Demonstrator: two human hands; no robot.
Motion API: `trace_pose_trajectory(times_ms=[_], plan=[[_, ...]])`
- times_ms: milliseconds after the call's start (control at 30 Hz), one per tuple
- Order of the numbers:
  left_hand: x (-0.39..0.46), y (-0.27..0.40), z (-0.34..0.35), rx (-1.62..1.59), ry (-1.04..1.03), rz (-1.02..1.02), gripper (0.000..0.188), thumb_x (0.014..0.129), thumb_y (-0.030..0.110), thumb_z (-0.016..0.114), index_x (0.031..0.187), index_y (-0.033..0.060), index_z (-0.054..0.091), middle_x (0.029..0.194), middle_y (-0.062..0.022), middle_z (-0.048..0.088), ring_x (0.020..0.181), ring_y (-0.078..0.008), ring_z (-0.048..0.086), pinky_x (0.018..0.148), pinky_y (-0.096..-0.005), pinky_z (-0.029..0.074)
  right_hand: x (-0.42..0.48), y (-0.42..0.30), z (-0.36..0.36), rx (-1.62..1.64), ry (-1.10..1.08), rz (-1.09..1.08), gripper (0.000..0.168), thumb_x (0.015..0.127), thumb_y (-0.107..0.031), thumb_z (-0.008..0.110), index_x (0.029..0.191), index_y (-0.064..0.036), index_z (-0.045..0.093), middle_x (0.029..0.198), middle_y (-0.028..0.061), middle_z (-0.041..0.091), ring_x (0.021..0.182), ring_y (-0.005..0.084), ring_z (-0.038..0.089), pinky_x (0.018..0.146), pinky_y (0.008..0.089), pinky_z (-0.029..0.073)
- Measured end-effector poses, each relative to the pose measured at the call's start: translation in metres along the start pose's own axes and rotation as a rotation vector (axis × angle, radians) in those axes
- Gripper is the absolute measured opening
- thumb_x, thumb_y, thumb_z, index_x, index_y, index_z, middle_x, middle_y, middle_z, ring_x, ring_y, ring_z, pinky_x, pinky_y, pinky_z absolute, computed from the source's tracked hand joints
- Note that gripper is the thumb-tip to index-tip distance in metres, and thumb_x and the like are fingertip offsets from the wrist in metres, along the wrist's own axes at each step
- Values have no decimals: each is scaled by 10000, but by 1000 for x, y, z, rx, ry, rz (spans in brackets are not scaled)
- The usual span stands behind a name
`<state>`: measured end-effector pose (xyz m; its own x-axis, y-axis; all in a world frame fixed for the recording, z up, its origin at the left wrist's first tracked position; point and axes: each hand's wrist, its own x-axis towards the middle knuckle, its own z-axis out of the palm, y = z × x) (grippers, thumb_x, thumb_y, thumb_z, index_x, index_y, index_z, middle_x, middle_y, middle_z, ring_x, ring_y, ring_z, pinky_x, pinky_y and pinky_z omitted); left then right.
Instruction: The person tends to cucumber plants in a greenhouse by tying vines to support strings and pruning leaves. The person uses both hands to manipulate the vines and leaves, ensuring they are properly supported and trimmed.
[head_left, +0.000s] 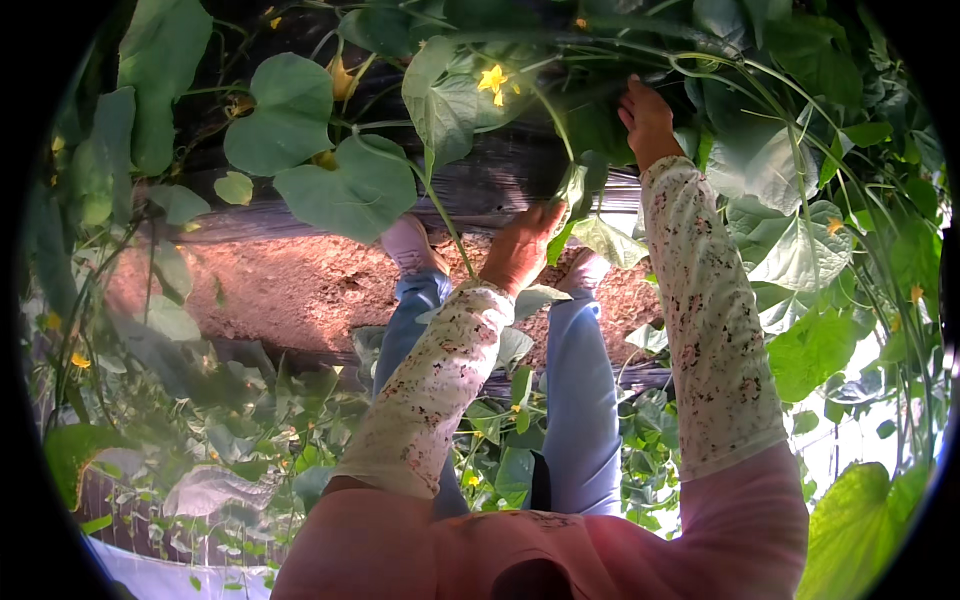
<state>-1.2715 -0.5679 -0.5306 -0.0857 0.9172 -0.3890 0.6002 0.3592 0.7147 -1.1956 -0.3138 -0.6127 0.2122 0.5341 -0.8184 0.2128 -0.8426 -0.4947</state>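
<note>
My left hand (523, 244) reaches low among the vines, its fingertips against the edge of a curled leaf (574, 187). Whether the fingers pinch that leaf cannot be made out. Farther up on the right, my right hand (646, 120) is raised beside dark foliage, fingers apart and nothing visible in them. A long green vine stem (757, 86) arches above and to the right of it. Between and beyond the hands, a yellow flower (493, 81) stands in front of a broad green leaf (446, 109). Floral sleeve covers are on both forearms.
Dark plastic mulch film (495, 165) covers the bed ahead. My shoes (409, 244) are on a bare soil path (277, 289). Large leaves (349, 187) overhang it at left; dense vines (810, 247) crowd the right. More plants (247, 420) grow behind my legs.
</note>
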Motion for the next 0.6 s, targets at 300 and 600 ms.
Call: trace_pose_trajectory(times_ms=[300,600], plan=[[-80,-35,-18,270,-186,-123,542,746,3,516,1280,54,443,964,-123,522,825,-264,581,677,-345,503,-41,9,-33,95,-113,-154,253,830,-238,665,947,-45,549,885,59,586,835,177,593,745,303,504],[-56,-25,3,248,-161,-174,546,697,16,555,1236,42,468,852,-96,529,782,-239,582,638,-333,496,-14,26,-8,247,-172,-73,314,847,-228,626,1082,-38,540,1065,75,577,1013,210,556,851,351,462]])
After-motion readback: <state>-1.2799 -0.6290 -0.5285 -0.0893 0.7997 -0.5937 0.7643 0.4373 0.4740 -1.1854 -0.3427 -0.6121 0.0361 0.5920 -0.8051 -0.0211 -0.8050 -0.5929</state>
